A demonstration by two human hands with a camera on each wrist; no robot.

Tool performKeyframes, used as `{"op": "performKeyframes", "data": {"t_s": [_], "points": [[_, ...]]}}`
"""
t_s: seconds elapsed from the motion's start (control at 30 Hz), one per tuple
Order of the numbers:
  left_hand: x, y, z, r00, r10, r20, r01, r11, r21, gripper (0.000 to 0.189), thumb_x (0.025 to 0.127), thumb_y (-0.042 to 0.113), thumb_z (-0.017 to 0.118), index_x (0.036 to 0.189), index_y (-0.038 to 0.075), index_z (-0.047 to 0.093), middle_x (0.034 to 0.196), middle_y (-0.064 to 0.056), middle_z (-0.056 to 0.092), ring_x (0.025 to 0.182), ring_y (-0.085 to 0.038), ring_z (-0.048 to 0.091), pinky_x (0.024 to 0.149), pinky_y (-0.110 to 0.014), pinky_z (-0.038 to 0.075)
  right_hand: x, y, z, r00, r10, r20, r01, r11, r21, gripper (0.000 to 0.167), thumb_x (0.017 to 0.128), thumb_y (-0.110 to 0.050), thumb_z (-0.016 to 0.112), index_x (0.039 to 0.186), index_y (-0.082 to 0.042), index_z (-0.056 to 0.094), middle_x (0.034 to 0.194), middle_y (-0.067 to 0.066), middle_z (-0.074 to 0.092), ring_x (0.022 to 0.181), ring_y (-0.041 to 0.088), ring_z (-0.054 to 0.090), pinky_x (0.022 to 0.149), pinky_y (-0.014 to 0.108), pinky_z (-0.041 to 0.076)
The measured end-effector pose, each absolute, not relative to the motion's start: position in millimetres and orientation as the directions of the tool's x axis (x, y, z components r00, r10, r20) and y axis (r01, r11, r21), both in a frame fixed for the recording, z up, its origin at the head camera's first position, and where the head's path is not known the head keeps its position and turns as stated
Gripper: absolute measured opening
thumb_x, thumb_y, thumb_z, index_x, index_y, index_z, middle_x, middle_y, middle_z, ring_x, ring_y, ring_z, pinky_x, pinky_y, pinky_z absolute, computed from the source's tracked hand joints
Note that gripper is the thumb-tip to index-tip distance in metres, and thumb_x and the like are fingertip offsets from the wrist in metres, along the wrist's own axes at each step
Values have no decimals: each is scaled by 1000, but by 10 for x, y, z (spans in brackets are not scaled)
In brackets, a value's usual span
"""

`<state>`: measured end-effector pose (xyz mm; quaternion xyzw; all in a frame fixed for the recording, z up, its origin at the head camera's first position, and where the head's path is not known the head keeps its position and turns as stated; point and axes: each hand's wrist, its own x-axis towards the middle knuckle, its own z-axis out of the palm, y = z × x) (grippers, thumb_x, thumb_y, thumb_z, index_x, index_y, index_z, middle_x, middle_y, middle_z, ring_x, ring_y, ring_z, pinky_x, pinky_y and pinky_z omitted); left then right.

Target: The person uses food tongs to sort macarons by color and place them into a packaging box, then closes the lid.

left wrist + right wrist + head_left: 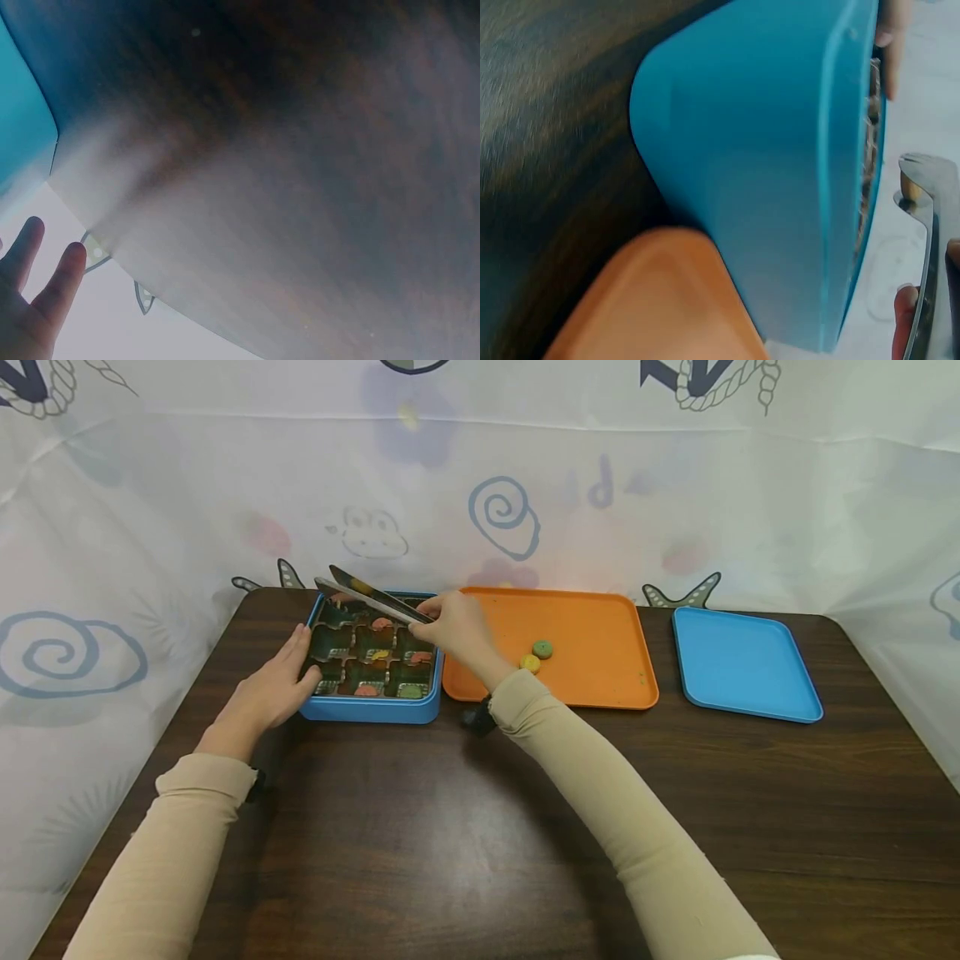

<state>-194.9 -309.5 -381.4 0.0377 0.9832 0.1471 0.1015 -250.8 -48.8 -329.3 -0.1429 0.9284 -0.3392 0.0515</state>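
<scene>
My right hand point(459, 625) grips metal tongs point(378, 600) slanting above the back of a blue box point(367, 710). In the right wrist view a small yellowish-brown piece point(910, 186) sits between the tips of the tongs. The box holds a dark divided insert point(330, 643), with small pink, yellow and green pieces in several compartments. My left hand point(273, 689) rests at the box's left rim, fingers extended; in the left wrist view only part of the hand point(37, 307) shows. A green round piece point(542, 649) and a yellow one point(530, 663) lie together on an orange tray point(592, 685).
The orange tray lies right beside the box, on a dark wooden table point(450, 827). Farther right is a shallow blue tray point(746, 664). A white patterned cloth point(585, 543) hangs behind the table's back edge.
</scene>
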Motion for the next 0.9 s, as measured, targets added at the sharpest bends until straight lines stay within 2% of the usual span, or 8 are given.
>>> {"op": "performKeyframes", "data": {"t_s": [0.3,0.53,0.77,0.9], "points": [[-1946,-3084,-3805,-975,114,-191,51,951,305,69,98,40,16,152,6,-10,160,-14,-12,145,-45,14,109,-68,23,-2456,-631,-3364,-961,-277,19,-224,733,-642,38,89,-30,67,124,-15,66,124,1,67,102,17,66,84,28,54],[-1949,-3072,-3793,-975,110,-192,48,952,302,69,98,40,16,152,6,-11,160,-12,-14,144,-46,15,107,-69,25,-2458,-602,-3377,-958,-285,34,-232,700,-675,40,89,-29,67,126,-14,65,125,2,67,88,17,67,73,25,51],[-1945,-3074,-3789,-974,102,-202,38,953,299,69,98,40,15,152,6,-11,160,-12,-14,144,-46,15,107,-70,24,-2498,-470,-3371,-955,-295,18,-227,692,-686,43,89,-31,67,128,-14,62,130,3,63,111,19,61,90,31,53],[-1939,-3079,-3795,-973,102,-206,36,953,302,69,98,40,15,152,6,-11,160,-13,-13,145,-46,14,107,-71,24,-2524,-345,-3338,-950,-312,14,-228,663,-713,45,89,-30,67,130,-12,61,133,5,60,119,21,57,94,34,52]]}}
